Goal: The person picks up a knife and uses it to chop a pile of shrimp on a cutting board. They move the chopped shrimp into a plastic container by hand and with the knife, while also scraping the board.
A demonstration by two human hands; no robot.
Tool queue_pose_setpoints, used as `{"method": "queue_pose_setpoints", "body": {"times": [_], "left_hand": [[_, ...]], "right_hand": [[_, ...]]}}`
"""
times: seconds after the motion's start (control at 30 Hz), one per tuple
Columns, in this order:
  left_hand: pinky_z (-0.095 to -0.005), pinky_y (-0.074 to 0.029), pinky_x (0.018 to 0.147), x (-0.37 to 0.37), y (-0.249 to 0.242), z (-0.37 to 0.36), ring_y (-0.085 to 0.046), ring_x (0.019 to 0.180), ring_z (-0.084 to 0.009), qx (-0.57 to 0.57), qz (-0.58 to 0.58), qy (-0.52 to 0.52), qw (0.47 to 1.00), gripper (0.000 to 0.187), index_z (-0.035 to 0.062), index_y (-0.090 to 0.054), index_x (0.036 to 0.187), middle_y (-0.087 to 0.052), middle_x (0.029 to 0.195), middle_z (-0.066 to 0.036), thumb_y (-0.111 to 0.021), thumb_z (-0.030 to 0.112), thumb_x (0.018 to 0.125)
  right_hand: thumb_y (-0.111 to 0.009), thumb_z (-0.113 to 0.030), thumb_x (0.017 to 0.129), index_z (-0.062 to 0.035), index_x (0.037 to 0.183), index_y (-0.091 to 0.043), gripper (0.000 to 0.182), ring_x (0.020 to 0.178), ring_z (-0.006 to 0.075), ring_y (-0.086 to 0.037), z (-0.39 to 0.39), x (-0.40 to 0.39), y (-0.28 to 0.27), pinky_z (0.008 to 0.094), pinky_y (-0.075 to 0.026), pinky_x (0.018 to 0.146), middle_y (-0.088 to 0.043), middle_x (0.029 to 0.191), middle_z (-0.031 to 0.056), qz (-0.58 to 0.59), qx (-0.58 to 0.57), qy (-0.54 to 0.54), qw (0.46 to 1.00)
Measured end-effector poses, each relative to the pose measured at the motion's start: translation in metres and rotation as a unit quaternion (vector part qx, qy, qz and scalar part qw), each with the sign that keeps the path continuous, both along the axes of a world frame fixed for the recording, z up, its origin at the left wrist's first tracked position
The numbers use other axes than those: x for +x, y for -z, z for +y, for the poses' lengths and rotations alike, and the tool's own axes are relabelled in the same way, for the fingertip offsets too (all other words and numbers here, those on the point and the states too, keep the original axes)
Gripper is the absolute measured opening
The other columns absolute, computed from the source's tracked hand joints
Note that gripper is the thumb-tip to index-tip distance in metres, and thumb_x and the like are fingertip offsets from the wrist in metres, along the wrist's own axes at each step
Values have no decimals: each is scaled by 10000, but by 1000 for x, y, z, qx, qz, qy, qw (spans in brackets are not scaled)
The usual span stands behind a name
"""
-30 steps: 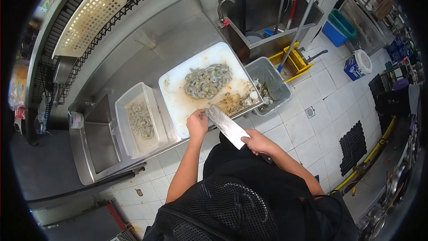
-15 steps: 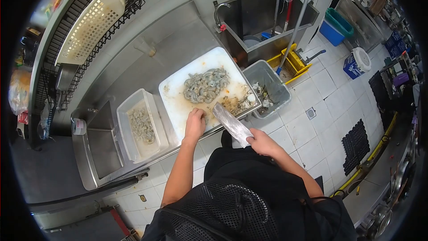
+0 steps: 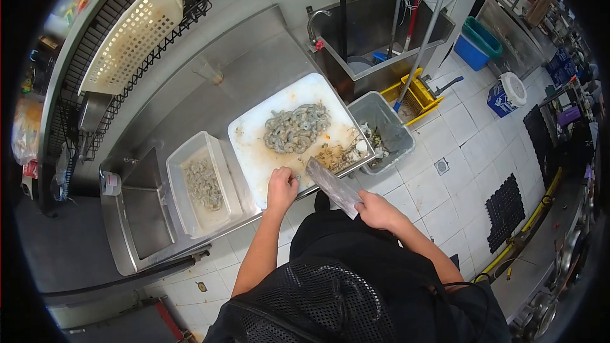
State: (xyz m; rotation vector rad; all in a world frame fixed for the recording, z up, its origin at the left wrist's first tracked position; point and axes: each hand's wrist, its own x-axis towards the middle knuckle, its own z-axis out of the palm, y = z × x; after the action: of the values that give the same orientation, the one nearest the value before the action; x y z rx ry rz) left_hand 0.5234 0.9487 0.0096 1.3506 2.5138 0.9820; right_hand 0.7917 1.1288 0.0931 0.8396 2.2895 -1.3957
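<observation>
My right hand (image 3: pixel 379 211) grips a cleaver (image 3: pixel 335 188) at its handle end, with the broad metal blade pointing up and left. The blade's far end is at the front edge of a white cutting board (image 3: pixel 251 128). My left hand (image 3: pixel 282 189) is over the same front edge, left of the blade. Its fingers are curled together, and whatever they may hold is hidden. A pile of grey shrimp (image 3: pixel 296 128) lies in the middle of the board. Brownish scraps (image 3: pixel 335 156) are spread near its right corner, close to the blade tip.
Left of the board stands a clear plastic tub (image 3: pixel 227 181) containing more shrimp, beside a sink basin (image 3: pixel 147 222). A grey bin (image 3: pixel 401 136) with scraps sits below the board's right corner. Behind it are a yellow mop bucket (image 3: pixel 416 98) and a deep steel sink (image 3: pixel 394 57).
The view has shifted slightly, so the board and shrimp appear a little lower. The blade has tilted somewhat and reflects less light. Both hands stay in nearly the same places.
</observation>
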Motion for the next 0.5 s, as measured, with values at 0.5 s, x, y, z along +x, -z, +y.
{"method": "queue_pose_setpoints", "body": {"times": [0.5], "left_hand": [[-477,-538,789,13,12,-10,-652,862,-379,39,21,-72,996,109,6,-639,889,-649,873,-175,-713,-37,821]], "right_hand": [[-601,-218,1085,65,1196,-604,303,1148,555,-678,-9,-8,-8,591,-525,1004,-719,1140,373,-12,40,7,999]]}}
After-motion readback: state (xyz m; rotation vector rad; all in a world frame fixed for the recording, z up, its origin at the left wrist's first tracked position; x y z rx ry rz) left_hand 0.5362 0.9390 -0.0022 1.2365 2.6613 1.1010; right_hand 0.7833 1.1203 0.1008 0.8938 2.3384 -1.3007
